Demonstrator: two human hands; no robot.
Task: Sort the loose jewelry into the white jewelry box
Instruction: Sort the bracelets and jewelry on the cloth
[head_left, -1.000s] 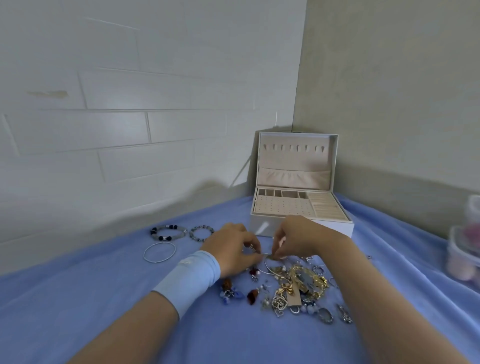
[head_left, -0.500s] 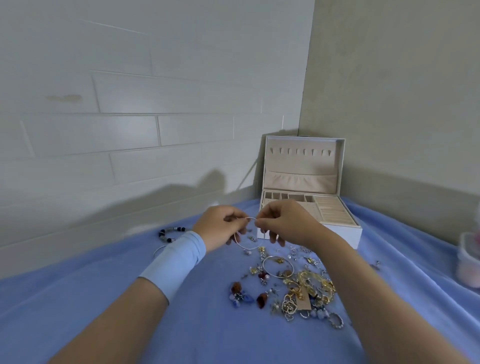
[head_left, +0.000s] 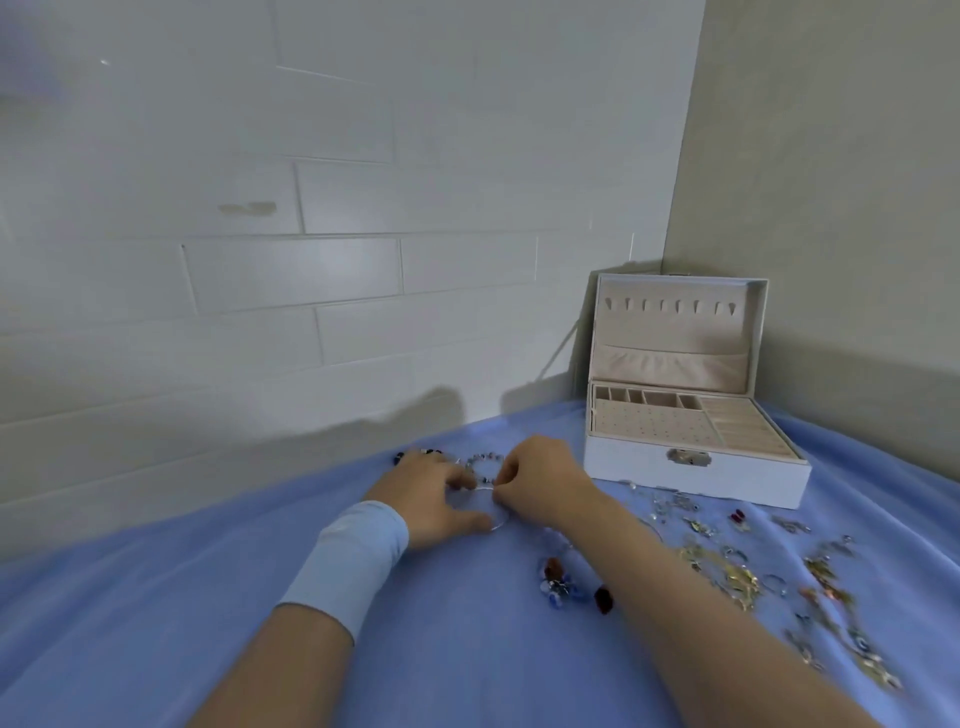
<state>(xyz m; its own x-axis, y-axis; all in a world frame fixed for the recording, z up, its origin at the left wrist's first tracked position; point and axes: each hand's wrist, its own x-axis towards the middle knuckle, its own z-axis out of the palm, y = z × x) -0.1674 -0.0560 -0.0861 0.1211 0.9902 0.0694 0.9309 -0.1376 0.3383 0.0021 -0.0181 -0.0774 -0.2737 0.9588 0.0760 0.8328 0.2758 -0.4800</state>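
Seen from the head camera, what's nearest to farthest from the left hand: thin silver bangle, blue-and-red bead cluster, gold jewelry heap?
1. thin silver bangle: held by the left hand.
2. blue-and-red bead cluster: right, nearer camera.
3. gold jewelry heap: far right.

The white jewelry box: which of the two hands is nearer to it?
Right. The right hand sits left of the jewelry box, near its front corner; the left hand is farther left, beyond the right one. Both pinch a thin bangle.
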